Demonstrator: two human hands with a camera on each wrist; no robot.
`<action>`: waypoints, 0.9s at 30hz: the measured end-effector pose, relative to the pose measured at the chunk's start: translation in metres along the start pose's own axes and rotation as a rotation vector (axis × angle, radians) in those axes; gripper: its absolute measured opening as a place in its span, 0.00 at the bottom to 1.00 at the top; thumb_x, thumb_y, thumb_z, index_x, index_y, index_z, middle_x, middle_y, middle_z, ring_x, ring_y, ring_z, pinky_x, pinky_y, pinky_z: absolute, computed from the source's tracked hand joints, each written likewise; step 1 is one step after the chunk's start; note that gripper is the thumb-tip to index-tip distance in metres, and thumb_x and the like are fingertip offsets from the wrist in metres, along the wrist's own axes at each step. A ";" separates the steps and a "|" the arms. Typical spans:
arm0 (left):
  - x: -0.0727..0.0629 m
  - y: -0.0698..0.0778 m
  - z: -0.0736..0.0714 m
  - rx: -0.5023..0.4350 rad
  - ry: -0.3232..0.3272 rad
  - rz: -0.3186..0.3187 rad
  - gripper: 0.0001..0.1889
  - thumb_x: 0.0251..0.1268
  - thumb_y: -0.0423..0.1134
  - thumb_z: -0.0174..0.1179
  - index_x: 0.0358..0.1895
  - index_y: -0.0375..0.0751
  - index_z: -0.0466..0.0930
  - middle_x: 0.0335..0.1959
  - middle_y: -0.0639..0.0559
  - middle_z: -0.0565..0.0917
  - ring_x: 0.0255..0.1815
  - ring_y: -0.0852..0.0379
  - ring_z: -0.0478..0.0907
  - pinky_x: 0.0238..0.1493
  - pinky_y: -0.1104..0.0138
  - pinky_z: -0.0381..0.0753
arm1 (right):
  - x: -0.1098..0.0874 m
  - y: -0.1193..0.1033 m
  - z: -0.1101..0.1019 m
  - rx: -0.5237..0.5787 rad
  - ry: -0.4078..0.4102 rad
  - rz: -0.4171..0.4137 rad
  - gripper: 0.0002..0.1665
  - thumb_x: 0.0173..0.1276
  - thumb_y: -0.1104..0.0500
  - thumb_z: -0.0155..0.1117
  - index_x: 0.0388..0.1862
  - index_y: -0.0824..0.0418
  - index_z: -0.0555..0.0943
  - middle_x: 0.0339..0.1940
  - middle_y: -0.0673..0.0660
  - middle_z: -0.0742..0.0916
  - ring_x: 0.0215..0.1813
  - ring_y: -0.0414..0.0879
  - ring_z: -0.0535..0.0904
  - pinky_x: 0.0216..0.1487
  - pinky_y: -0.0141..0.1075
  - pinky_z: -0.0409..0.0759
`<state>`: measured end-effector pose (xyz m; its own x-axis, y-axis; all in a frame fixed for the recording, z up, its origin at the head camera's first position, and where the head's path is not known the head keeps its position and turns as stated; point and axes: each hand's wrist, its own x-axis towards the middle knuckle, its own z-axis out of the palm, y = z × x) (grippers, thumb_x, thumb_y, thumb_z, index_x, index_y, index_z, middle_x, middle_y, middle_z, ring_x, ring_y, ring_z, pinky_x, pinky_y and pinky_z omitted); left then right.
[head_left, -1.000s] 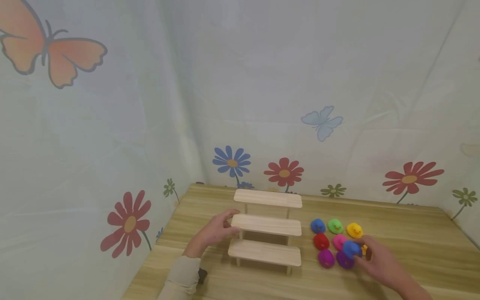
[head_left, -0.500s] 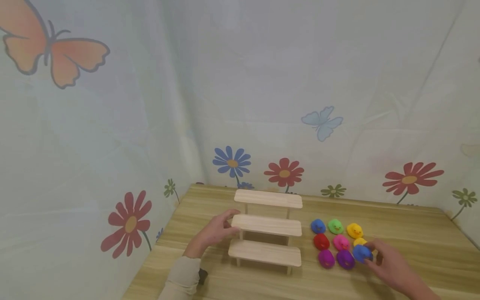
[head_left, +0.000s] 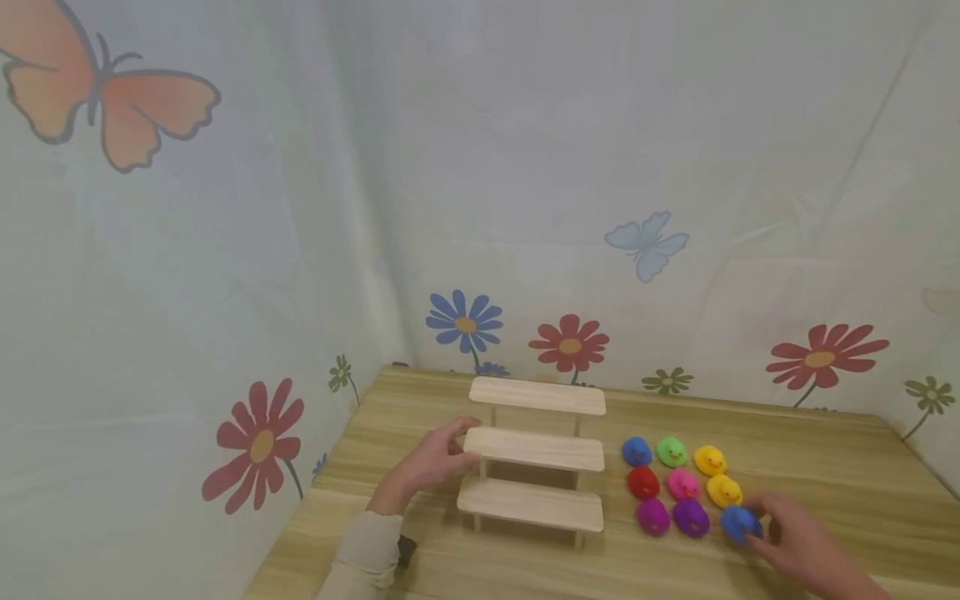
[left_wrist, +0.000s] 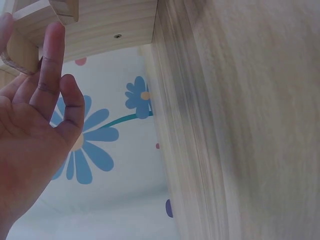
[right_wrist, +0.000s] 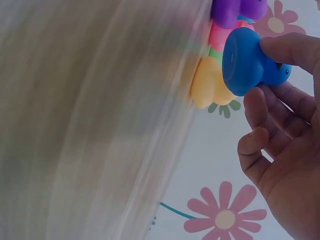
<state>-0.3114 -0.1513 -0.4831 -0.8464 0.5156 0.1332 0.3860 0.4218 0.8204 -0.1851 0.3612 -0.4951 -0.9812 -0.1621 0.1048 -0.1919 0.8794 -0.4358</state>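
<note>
My right hand (head_left: 798, 533) pinches a blue rubber duck (head_left: 741, 524) between thumb and fingers at the front right corner of a duck group. In the right wrist view the flat base of this blue duck (right_wrist: 242, 62) shows, apart from the tabletop. Beside it are a purple duck (head_left: 691, 517) and a yellow duck (head_left: 724, 491). My left hand (head_left: 431, 458) holds the left end of the middle step of a three-tier wooden shelf (head_left: 532, 450), thumb at the front edge and index finger at the back. The left wrist view shows the other fingers of this hand (left_wrist: 45, 110) extended or slightly bent.
Rows of ducks also include blue (head_left: 637, 451), green (head_left: 672, 452), yellow (head_left: 709, 460), red (head_left: 643, 482), pink (head_left: 683, 484) and magenta (head_left: 652, 517) ones. Behind the wooden table (head_left: 817, 450) hangs a curtain (head_left: 525, 167) printed with flowers and butterflies.
My right hand has carried the blue duck rightward and nearer, from over the purple and pink ducks to the spot right of the purple one. The left hand keeps its place on the shelf.
</note>
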 end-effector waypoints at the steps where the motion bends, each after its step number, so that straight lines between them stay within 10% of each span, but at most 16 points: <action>1: 0.000 0.000 0.000 -0.004 0.002 -0.009 0.30 0.62 0.48 0.61 0.66 0.44 0.64 0.47 0.47 0.80 0.35 0.58 0.81 0.35 0.62 0.79 | 0.000 0.001 0.000 0.001 -0.007 -0.008 0.19 0.51 0.59 0.73 0.41 0.60 0.77 0.33 0.50 0.78 0.27 0.35 0.67 0.26 0.29 0.71; 14: -0.005 0.011 -0.002 -0.011 -0.004 -0.020 0.29 0.63 0.44 0.61 0.66 0.41 0.64 0.40 0.47 0.81 0.35 0.51 0.80 0.34 0.60 0.78 | -0.001 0.004 0.003 -0.003 -0.077 0.086 0.21 0.49 0.57 0.74 0.41 0.59 0.78 0.31 0.49 0.79 0.26 0.36 0.68 0.26 0.29 0.70; 27: -0.004 0.000 -0.001 -0.007 0.001 -0.023 0.30 0.63 0.45 0.61 0.66 0.42 0.64 0.43 0.48 0.81 0.34 0.55 0.80 0.34 0.61 0.78 | 0.000 0.009 0.008 -0.009 -0.052 -0.014 0.22 0.49 0.57 0.74 0.42 0.60 0.77 0.33 0.48 0.80 0.27 0.32 0.69 0.26 0.29 0.71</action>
<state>-0.3086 -0.1545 -0.4832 -0.8553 0.5053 0.1147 0.3641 0.4286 0.8269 -0.1870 0.3658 -0.5067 -0.9782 -0.1975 0.0643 -0.2058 0.8808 -0.4264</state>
